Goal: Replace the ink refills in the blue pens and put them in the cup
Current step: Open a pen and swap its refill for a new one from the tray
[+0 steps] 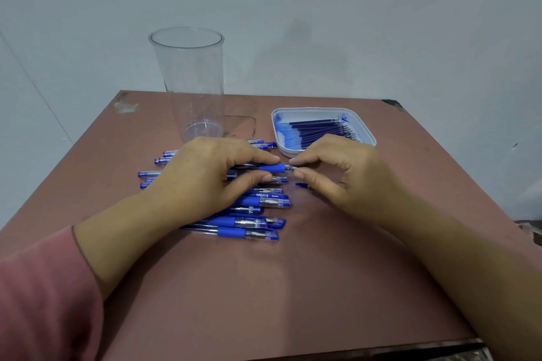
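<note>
My left hand (pixel 205 173) holds a blue pen (pixel 272 168) by its blue grip, between thumb and fingers, just above a pile of several blue pens (pixel 252 215) on the table. My right hand (pixel 340 173) pinches the clear tip end of that same pen. A small blue cap (pixel 301 184) lies on the table under my right hand. A tall clear plastic cup (pixel 190 82) stands upright behind my left hand with nothing in it. A white tray (pixel 366 130) at the back right holds several dark blue ink refills (pixel 319 129).
The brown table (pixel 264 287) has its far edge against a pale wall and its near edge at the bottom of the view. A pink sleeve (pixel 44 287) covers my left forearm.
</note>
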Demonstrator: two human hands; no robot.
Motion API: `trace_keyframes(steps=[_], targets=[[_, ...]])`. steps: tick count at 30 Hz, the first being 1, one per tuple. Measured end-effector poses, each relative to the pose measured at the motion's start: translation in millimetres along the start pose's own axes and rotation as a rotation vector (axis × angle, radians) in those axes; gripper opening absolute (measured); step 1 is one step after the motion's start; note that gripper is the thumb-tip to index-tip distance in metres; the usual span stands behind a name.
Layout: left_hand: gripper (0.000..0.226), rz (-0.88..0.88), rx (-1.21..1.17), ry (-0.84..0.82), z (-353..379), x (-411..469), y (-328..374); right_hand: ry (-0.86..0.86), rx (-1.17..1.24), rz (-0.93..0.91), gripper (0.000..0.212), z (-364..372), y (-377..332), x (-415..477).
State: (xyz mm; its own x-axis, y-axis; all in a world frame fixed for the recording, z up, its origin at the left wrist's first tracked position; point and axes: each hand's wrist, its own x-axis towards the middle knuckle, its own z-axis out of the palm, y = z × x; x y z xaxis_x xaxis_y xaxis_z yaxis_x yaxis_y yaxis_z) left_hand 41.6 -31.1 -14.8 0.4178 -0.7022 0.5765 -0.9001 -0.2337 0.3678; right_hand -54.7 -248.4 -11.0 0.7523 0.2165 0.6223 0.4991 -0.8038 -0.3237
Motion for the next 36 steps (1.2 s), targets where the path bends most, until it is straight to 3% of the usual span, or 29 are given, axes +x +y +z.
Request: trace_keyframes(steps=[6,10,15,23,36], targets=[[0.028,-0.006,-0.036,0.006,-1.1,0.0,0.3,-0.001,0.023,0.019,0.026,0.8,-6.8,-2.5],[0.027,0.006,-0.044,-0.009,-1.6,0.2,1.3,-0.001,-0.003,-0.006,0.015,3.8,-5.6,-2.4],[0.028,-0.008,-0.046,0.0,-2.3,-0.2,0.2,0.03,0.067,0.138,0.02,1.9,-8.8,-3.0],[0.024,-0.078,0.009,-0.004,-6.7,0.3,-5.4,0.032,0.04,0.183,0.015,-4.3,3.1,-3.9],[0.022,-0.157,-0.001,-0.041,-15.7,3.8,-15.1,-0.153,-0.1,0.081,0.012,-10.5,3.8,-7.1]])
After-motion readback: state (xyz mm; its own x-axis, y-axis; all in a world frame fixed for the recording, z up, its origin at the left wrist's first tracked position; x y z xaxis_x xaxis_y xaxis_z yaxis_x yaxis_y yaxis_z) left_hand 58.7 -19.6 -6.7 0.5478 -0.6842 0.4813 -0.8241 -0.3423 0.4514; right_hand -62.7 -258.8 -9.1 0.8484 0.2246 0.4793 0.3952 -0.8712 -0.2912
